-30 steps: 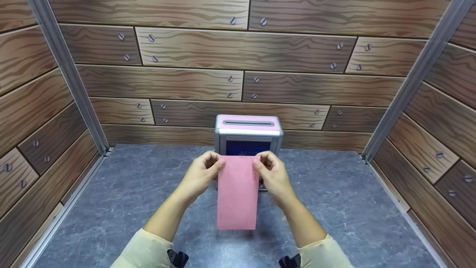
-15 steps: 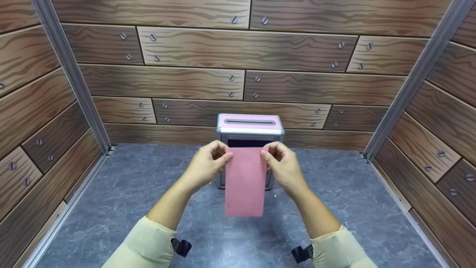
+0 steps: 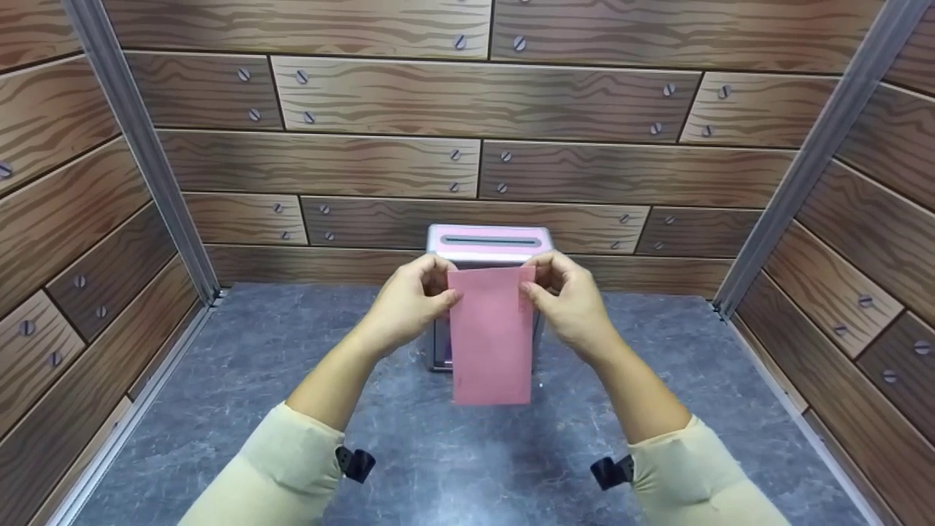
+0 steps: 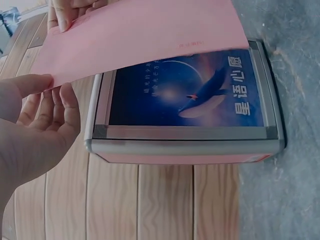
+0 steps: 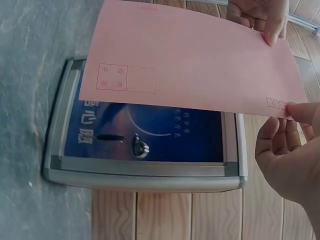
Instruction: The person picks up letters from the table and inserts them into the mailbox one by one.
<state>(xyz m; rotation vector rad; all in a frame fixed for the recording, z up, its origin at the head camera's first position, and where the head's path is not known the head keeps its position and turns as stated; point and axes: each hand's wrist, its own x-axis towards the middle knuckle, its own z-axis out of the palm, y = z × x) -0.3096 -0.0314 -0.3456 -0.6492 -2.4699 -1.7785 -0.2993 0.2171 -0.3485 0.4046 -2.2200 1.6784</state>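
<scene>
A pink envelope [image 3: 491,340] hangs upright between the two hands, in front of a box [image 3: 437,252] with a pink top and metal edges. My left hand [image 3: 409,303] pinches the envelope's upper left corner between thumb and fingers. At the upper right corner, my right hand [image 3: 573,303] pinches it the same way. On top of the box runs a long narrow slot [image 3: 491,240]. The left wrist view shows a dark blue front panel [image 4: 190,95] with a whale picture and white lettering. A small metal lock [image 5: 140,148] sits on that panel. The envelope hides part of the panel.
The box stands on a grey marbled surface [image 3: 292,365], close to a wood-plank patterned back wall [image 3: 365,95]. Similar plank walls rise on both sides, with metal posts [image 3: 135,139] at the corners. Dark wrist cameras [image 3: 356,464] sit at the sleeves.
Both hands have lifted the envelope and carried it slightly to the right and farther forward, so its top edge is now just below the box's top. The box has not moved.
</scene>
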